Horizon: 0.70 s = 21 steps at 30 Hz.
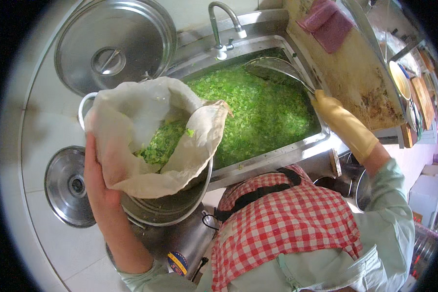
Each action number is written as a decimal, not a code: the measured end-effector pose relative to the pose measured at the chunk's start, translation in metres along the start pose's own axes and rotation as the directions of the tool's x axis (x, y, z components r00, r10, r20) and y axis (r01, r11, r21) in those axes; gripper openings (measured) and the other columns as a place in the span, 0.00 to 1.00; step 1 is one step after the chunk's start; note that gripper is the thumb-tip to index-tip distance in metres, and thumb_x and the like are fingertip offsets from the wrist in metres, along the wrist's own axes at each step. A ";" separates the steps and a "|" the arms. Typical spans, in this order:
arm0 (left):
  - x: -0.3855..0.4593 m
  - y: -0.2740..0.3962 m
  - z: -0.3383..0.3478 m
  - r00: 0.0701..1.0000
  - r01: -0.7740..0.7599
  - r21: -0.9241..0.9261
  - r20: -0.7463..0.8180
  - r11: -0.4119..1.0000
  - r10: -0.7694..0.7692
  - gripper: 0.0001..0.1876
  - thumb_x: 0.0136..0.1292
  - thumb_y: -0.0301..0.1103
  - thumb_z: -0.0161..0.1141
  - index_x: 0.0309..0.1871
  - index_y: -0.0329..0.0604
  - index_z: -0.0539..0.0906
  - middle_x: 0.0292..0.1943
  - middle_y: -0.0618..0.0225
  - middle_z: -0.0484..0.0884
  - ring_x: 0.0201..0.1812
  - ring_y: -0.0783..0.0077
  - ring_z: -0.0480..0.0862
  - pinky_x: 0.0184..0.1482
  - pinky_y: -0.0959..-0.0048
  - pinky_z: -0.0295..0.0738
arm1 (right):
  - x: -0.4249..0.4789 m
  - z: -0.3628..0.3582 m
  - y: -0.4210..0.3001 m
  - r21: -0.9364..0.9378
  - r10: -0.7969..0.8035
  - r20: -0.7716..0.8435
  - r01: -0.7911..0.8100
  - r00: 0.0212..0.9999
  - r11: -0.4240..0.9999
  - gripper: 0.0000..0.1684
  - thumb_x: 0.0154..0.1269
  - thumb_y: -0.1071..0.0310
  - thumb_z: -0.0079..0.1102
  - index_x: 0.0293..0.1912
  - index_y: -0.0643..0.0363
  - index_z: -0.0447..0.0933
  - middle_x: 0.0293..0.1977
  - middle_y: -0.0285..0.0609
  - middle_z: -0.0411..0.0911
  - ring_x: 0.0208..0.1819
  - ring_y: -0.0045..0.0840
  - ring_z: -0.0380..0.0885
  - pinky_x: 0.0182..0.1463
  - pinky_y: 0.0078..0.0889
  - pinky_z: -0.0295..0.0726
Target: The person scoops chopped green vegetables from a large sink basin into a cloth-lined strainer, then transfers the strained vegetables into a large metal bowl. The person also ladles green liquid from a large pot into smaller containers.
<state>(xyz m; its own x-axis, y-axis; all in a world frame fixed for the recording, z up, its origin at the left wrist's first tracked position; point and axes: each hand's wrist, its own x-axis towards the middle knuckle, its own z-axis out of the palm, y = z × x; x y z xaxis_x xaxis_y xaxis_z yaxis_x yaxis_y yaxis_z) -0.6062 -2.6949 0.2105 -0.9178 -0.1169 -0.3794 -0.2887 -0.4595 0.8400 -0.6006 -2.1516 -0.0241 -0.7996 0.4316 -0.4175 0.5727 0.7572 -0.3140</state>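
My left hand (98, 168), bare, presses against the outside of a pale cloth bag (138, 182), with its fingers largely hidden by the cloth. Chopped green leaves (164, 140) lie inside the bag, which stands open over a metal pot (200, 189). In a yellow rubber glove, my right hand (323, 102) grips the handle of a round wire-rimmed strainer (273, 67). The strainer's head is at the far part of a steel sink (273, 151), partly in the water. Many chopped green leaves (259, 109) float across that water.
A faucet (222, 29) rises behind the sink. One large steel lid (84, 40) leans at the back left, and a smaller lid (64, 186) is at the left. A stained board (365, 84) bearing a purple cloth (326, 25) borders the sink's right side.
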 end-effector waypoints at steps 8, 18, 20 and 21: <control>-0.007 -0.011 -0.009 0.987 -0.061 0.012 -0.147 0.998 0.062 0.27 0.75 0.48 0.51 0.69 0.42 0.69 0.64 0.63 0.75 0.62 0.63 0.77 0.62 0.62 0.75 | 0.031 0.061 0.005 0.190 -0.216 0.693 0.115 0.688 0.975 0.16 0.70 0.57 0.57 0.37 0.63 0.77 0.24 0.39 0.75 0.20 0.23 0.67 0.24 0.30 0.73; -0.023 -0.025 -0.003 0.957 -0.201 0.321 -0.137 0.926 0.255 0.28 0.75 0.49 0.49 0.71 0.43 0.66 0.67 0.64 0.71 0.66 0.65 0.73 0.66 0.62 0.71 | -0.017 0.120 -0.088 0.342 -0.084 0.819 -0.365 0.568 0.866 0.17 0.61 0.54 0.66 0.32 0.59 0.81 0.18 0.30 0.69 0.14 0.15 0.63 0.18 0.18 0.66; -0.030 -0.035 0.006 0.881 -0.405 0.648 0.088 0.645 0.466 0.28 0.76 0.49 0.49 0.71 0.43 0.66 0.67 0.65 0.71 0.66 0.64 0.72 0.67 0.62 0.69 | -0.010 0.132 -0.083 0.440 -0.171 0.821 -0.412 0.545 0.798 0.21 0.61 0.52 0.68 0.37 0.64 0.81 0.19 0.31 0.70 0.15 0.15 0.65 0.18 0.19 0.67; -0.030 -0.033 0.007 0.885 -0.401 0.629 0.078 0.666 0.459 0.28 0.76 0.49 0.48 0.71 0.42 0.66 0.68 0.65 0.71 0.66 0.64 0.72 0.67 0.62 0.69 | -0.010 0.134 -0.083 0.483 -0.208 0.809 -0.420 0.549 0.768 0.20 0.61 0.52 0.68 0.37 0.62 0.81 0.20 0.30 0.71 0.16 0.14 0.65 0.17 0.19 0.67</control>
<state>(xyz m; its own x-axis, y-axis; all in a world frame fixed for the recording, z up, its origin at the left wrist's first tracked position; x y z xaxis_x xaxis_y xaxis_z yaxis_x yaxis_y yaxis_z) -0.5711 -2.6705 0.1969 -0.9660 -0.2458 0.0802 0.0044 0.2948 0.9555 -0.6163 -2.2845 -0.1087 -0.4121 -0.3171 -0.8542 0.8633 0.1639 -0.4773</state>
